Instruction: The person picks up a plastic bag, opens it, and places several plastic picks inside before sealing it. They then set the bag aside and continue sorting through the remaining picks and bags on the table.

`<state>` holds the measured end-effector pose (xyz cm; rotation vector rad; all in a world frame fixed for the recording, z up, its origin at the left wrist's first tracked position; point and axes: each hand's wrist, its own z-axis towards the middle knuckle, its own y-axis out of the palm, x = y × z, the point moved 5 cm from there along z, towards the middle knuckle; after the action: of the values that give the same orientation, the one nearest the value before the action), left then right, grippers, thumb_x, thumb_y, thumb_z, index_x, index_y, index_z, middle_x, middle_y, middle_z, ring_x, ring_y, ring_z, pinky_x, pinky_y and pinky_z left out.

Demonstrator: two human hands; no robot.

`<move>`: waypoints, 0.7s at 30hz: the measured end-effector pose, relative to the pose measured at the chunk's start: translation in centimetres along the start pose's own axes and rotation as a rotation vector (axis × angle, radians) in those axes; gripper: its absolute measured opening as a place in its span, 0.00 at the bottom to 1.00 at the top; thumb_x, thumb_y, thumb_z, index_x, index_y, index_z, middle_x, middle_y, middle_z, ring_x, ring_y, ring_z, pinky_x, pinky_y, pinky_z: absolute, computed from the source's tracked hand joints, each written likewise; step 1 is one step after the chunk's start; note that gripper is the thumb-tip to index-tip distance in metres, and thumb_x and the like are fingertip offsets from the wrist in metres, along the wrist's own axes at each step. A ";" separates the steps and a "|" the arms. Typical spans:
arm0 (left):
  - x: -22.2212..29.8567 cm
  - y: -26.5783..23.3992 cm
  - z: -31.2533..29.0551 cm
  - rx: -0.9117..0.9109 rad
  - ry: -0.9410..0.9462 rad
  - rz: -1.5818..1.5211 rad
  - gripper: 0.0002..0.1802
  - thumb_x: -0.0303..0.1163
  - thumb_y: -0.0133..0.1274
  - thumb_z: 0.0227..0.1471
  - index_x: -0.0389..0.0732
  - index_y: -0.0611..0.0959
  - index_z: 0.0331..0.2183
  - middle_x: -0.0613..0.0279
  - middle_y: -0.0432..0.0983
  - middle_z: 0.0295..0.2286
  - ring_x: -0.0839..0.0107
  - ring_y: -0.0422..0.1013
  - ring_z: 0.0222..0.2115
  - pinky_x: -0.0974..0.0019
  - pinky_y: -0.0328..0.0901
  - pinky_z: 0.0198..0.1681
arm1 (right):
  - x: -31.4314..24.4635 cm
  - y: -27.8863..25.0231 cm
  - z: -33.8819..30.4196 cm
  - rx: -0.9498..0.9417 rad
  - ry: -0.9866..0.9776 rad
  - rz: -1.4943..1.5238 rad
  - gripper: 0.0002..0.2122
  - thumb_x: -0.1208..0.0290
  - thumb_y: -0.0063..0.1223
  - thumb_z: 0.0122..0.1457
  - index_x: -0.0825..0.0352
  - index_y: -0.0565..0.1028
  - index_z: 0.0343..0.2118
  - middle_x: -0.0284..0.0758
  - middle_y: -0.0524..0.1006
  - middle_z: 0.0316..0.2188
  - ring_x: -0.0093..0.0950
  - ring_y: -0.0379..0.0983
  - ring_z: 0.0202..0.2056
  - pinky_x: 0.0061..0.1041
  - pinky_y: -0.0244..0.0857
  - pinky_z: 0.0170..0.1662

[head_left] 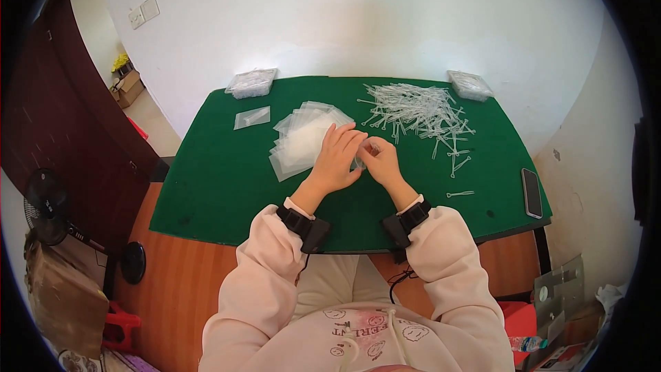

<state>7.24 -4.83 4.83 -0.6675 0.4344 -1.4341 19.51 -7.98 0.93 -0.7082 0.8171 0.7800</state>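
Note:
My left hand (334, 162) lies over the right side of a fanned stack of clear plastic bags (300, 139), its fingers stretched out and close together. Right beside it, my right hand (383, 164) is closed in a pinch, its fingertips meeting the left fingers. A bit of clear plastic (359, 162) shows between the two hands; what exactly the right fingers grip is mostly hidden. Beyond my right hand spreads a loose heap of small clear plastic sticks with looped ends (416, 111). One such stick (460, 194) lies apart, nearer the front edge.
The green-covered table (213, 186) stands against a white wall. A single bag (252, 118) lies at its left. Clear boxes of sticks stand at the back left (251, 83) and back right (471, 85). A phone (531, 193) rests by the right edge. A black fan (48, 196) is at far left.

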 end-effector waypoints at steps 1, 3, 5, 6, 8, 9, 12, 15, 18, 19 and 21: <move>0.1 -0.1 0.0 0.008 0.017 0.029 0.38 0.30 0.61 0.25 0.40 0.68 0.45 0.57 0.63 0.44 0.54 0.55 0.51 0.48 0.46 0.55 | -0.2 -0.6 0.2 0.073 -0.036 -0.021 0.06 0.73 0.53 0.48 0.69 0.71 0.21 0.27 0.67 0.14 0.15 0.60 0.17 0.18 0.56 0.20; 0.3 -0.4 0.1 0.017 0.033 0.057 0.38 0.30 0.60 0.26 0.40 0.68 0.45 0.57 0.63 0.44 0.54 0.55 0.51 0.47 0.45 0.55 | -0.4 -1.6 0.5 0.220 -0.106 -0.064 0.05 0.73 0.52 0.48 0.69 0.72 0.20 0.28 0.67 0.14 0.15 0.61 0.17 0.17 0.56 0.20; 0.7 -1.2 0.5 0.043 0.003 0.029 0.36 0.30 0.59 0.27 0.40 0.68 0.45 0.57 0.64 0.43 0.54 0.55 0.51 0.46 0.44 0.55 | 0.1 -1.4 0.4 0.193 -0.070 0.015 0.05 0.74 0.52 0.47 0.70 0.72 0.21 0.29 0.68 0.14 0.16 0.61 0.17 0.18 0.56 0.20; 0.8 -1.5 0.6 0.056 -0.012 0.015 0.35 0.30 0.59 0.27 0.40 0.69 0.44 0.58 0.64 0.42 0.54 0.55 0.51 0.45 0.44 0.55 | 0.4 -1.2 0.4 0.167 -0.033 0.095 0.05 0.74 0.53 0.47 0.70 0.72 0.21 0.30 0.68 0.14 0.16 0.61 0.17 0.18 0.56 0.20; 1.1 -1.1 0.5 0.067 -0.021 0.020 0.34 0.30 0.58 0.28 0.40 0.69 0.43 0.58 0.64 0.42 0.55 0.55 0.51 0.45 0.43 0.55 | 0.4 -0.6 0.2 0.136 0.001 0.177 0.05 0.74 0.53 0.47 0.70 0.72 0.21 0.31 0.69 0.15 0.16 0.61 0.17 0.18 0.56 0.20; 1.2 -0.9 0.5 0.075 -0.030 0.026 0.32 0.30 0.58 0.28 0.39 0.69 0.43 0.57 0.64 0.41 0.55 0.55 0.51 0.44 0.42 0.56 | 0.0 0.1 -0.1 0.089 -0.001 0.155 0.05 0.74 0.53 0.47 0.70 0.72 0.21 0.31 0.69 0.15 0.17 0.61 0.17 0.18 0.55 0.20; 0.3 -0.5 0.0 0.084 -0.047 0.075 0.30 0.30 0.57 0.29 0.39 0.70 0.41 0.58 0.65 0.39 0.55 0.56 0.51 0.44 0.42 0.55 | -1.1 1.1 -0.4 -0.007 -0.009 0.113 0.05 0.74 0.53 0.47 0.70 0.72 0.21 0.31 0.70 0.15 0.17 0.61 0.16 0.18 0.55 0.20; -0.1 -0.2 0.0 0.075 -0.054 0.138 0.28 0.30 0.57 0.29 0.40 0.70 0.39 0.58 0.65 0.37 0.55 0.56 0.50 0.43 0.42 0.55 | -2.7 0.7 -0.8 -0.106 -0.026 -0.088 0.05 0.74 0.53 0.47 0.71 0.72 0.23 0.31 0.70 0.15 0.17 0.61 0.17 0.18 0.55 0.20; -0.2 -0.3 0.0 0.119 -0.053 0.122 0.26 0.29 0.59 0.29 0.41 0.71 0.37 0.59 0.65 0.35 0.56 0.59 0.48 0.42 0.45 0.54 | -1.8 0.3 -0.3 -0.032 -0.049 -0.064 0.06 0.74 0.54 0.46 0.70 0.72 0.24 0.31 0.70 0.15 0.16 0.61 0.16 0.18 0.55 0.20; -0.1 -0.3 0.1 0.117 -0.052 0.121 0.26 0.29 0.59 0.29 0.41 0.71 0.37 0.59 0.65 0.35 0.56 0.59 0.48 0.42 0.45 0.54 | -1.8 0.0 -0.2 0.005 -0.061 -0.053 0.06 0.74 0.55 0.46 0.70 0.72 0.24 0.31 0.70 0.15 0.16 0.61 0.16 0.18 0.55 0.20; 0.3 -0.4 0.2 0.134 -0.011 0.093 0.25 0.28 0.59 0.29 0.41 0.71 0.36 0.59 0.66 0.33 0.57 0.62 0.45 0.47 0.50 0.52 | -1.6 -0.4 -0.2 0.029 -0.059 -0.062 0.06 0.74 0.55 0.46 0.70 0.72 0.24 0.30 0.70 0.15 0.16 0.61 0.16 0.18 0.55 0.20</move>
<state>7.04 -5.06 5.25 -0.5399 0.3529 -1.3579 19.10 -8.86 2.24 -0.6790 0.7482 0.7286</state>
